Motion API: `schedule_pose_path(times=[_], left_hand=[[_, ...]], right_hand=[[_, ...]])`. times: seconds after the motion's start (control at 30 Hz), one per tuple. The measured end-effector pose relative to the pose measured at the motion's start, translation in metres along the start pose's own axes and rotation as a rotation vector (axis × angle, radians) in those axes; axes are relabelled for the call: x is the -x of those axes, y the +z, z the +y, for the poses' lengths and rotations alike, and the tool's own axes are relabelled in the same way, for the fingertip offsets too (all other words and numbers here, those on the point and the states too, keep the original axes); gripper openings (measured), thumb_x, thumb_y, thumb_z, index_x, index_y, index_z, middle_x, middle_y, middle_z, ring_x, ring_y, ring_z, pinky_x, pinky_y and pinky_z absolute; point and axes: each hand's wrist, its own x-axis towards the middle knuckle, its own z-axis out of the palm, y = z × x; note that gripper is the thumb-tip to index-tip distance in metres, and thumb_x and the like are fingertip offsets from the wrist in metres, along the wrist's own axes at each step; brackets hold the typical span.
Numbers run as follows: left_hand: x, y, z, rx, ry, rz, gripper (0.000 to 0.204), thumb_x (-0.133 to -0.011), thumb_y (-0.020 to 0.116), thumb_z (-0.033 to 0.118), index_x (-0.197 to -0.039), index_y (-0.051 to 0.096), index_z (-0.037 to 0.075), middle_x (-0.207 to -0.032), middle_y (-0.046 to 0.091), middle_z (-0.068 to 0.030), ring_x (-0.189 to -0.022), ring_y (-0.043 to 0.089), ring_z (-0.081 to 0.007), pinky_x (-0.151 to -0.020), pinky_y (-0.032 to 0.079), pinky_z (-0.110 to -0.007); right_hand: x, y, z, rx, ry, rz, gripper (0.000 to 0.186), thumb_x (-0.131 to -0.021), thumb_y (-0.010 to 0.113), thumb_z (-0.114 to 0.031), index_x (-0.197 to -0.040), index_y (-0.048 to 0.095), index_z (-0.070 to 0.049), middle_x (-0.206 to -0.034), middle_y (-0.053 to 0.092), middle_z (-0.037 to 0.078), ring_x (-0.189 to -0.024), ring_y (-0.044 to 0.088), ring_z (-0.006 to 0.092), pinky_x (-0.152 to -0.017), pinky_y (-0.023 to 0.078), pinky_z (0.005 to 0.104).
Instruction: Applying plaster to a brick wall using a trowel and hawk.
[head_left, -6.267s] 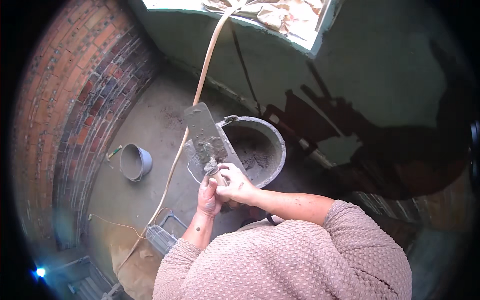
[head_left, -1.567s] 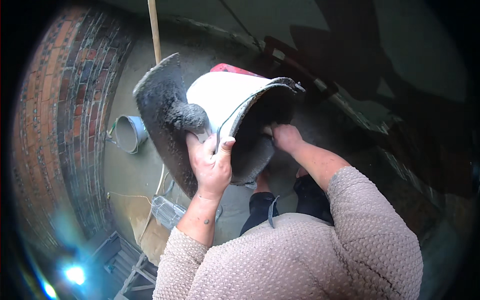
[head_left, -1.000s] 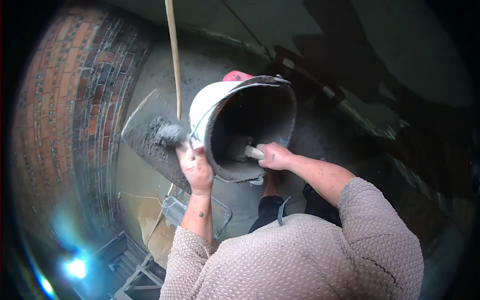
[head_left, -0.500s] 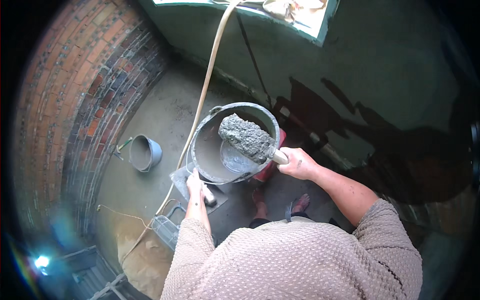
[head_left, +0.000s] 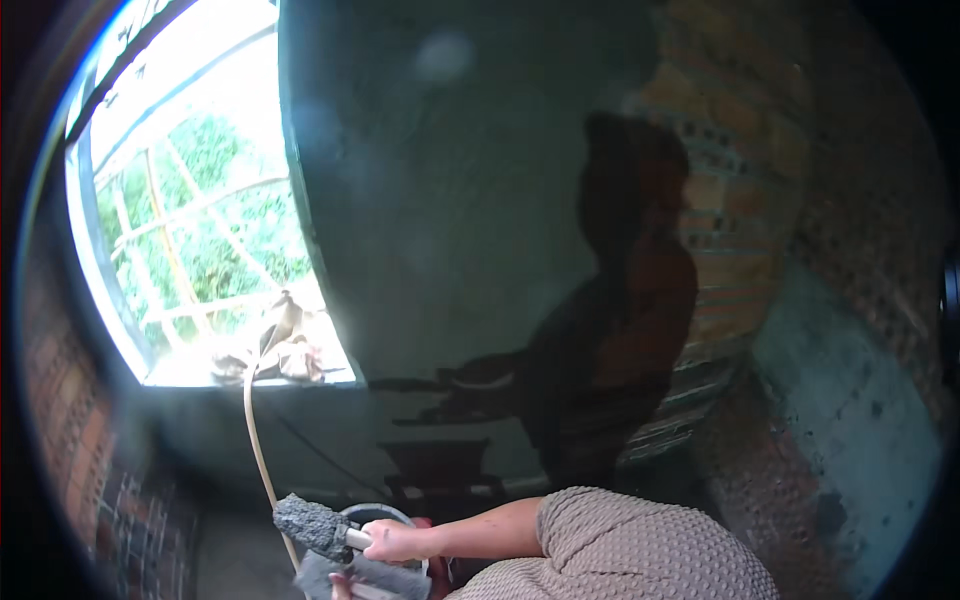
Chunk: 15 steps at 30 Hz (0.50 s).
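Note:
Near the bottom edge, my right hand (head_left: pixel 395 541) is closed round the pale handle of a trowel (head_left: pixel 357 538). Wet grey mortar (head_left: pixel 312 524) is heaped on the trowel and hides its blade. Just below it, my left hand (head_left: pixel 341 587) holds a flat grey plastering trowel (head_left: pixel 385 577); only some fingers show, the rest cut off by the frame edge. The mortar is close above the plate's left end; I cannot tell whether they touch. Behind my right hand the rim of a bucket (head_left: pixel 378 511) shows, its inside mostly hidden.
A dark plastered wall (head_left: pixel 430 250) rises ahead, with bare brickwork (head_left: pixel 725 230) to its right and my shadow across both. At left is a bright window opening (head_left: pixel 200 230) with bars. A pale hose (head_left: pixel 257 440) runs down from its sill, where crumpled cloth-like material (head_left: pixel 295 355) lies.
The view has swung up from floor to wall. My right hand has brought the mortar-loaded trowel from over the bucket to beside the plastering trowel, which my left hand has raised.

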Motion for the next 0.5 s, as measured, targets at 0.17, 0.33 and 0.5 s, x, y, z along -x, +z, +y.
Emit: schedule_pose_path(times=[0.17, 0.33, 0.5], left_hand=[[-0.015, 0.087, 0.011, 0.491, -0.209, -0.069, 0.056, -0.087, 0.053, 0.056, -0.105, 0.058, 0.004, -0.089, 0.062, -0.0098, -0.075, 0.06, -0.0211, -0.061, 0.05, -0.033], [-0.012, 0.138, 0.042, 0.13, -0.405, -0.223, 0.049, -0.086, 0.055, 0.052, -0.104, 0.06, 0.006, -0.091, 0.064, -0.0108, -0.078, 0.061, -0.0248, -0.06, 0.05, -0.038], [-0.022, 0.128, 0.02, 0.035, -0.466, -0.298, 0.032, -0.087, 0.056, 0.035, -0.102, 0.062, 0.007, -0.094, 0.063, -0.011, -0.077, 0.061, -0.026, -0.064, 0.051, -0.04]], right_hand=[[0.015, 0.006, -0.022, 0.079, -0.117, 0.098, 0.014, -0.073, 0.049, -0.013, -0.08, 0.052, -0.001, -0.061, 0.053, 0.009, -0.043, 0.046, 0.0197, -0.038, 0.035, 0.0314], [0.018, -0.001, -0.024, 0.132, -0.181, 0.202, 0.013, -0.074, 0.048, -0.012, -0.081, 0.053, -0.003, -0.064, 0.056, 0.012, -0.045, 0.049, 0.0209, -0.039, 0.036, 0.0319], [0.061, -0.017, -0.02, 0.14, -0.08, 0.11, 0.013, -0.075, 0.049, -0.014, -0.08, 0.053, -0.003, -0.066, 0.057, 0.012, -0.049, 0.051, 0.0221, -0.043, 0.04, 0.0305]])
